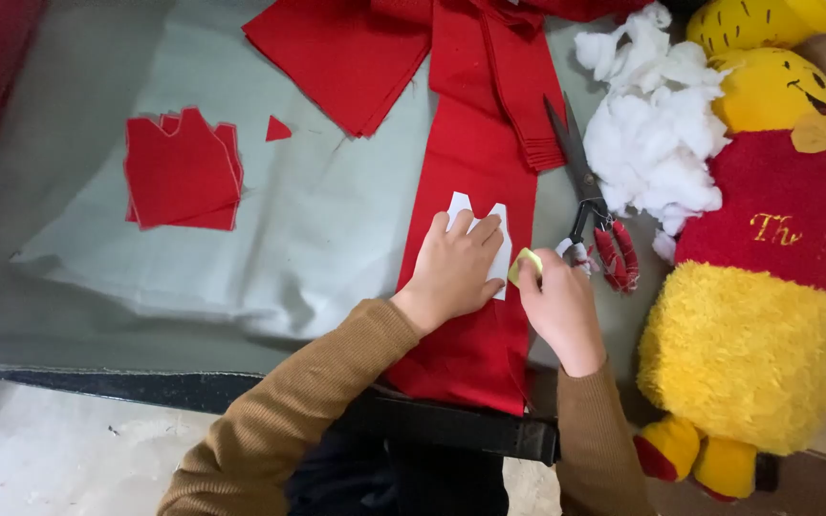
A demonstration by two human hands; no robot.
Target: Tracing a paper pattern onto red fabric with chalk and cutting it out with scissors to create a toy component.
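Note:
My left hand (453, 268) lies flat, fingers spread, pressing a white paper pattern piece (489, 222) onto a long strip of red cloth (475, 153). My right hand (558, 304) pinches a small yellow-green piece of chalk (525, 262) at the pattern's right edge, touching the red cloth. Both sleeves are brown knit.
Scissors with red-wrapped handles (593, 205) lie just right of the strip. White stuffing (652, 124) and a yellow-and-red plush toy (767, 248) sit at the right. A stack of cut red pieces (182, 172) rests on grey cloth (317, 229) at the left. Folded red cloth (356, 53) lies at the back.

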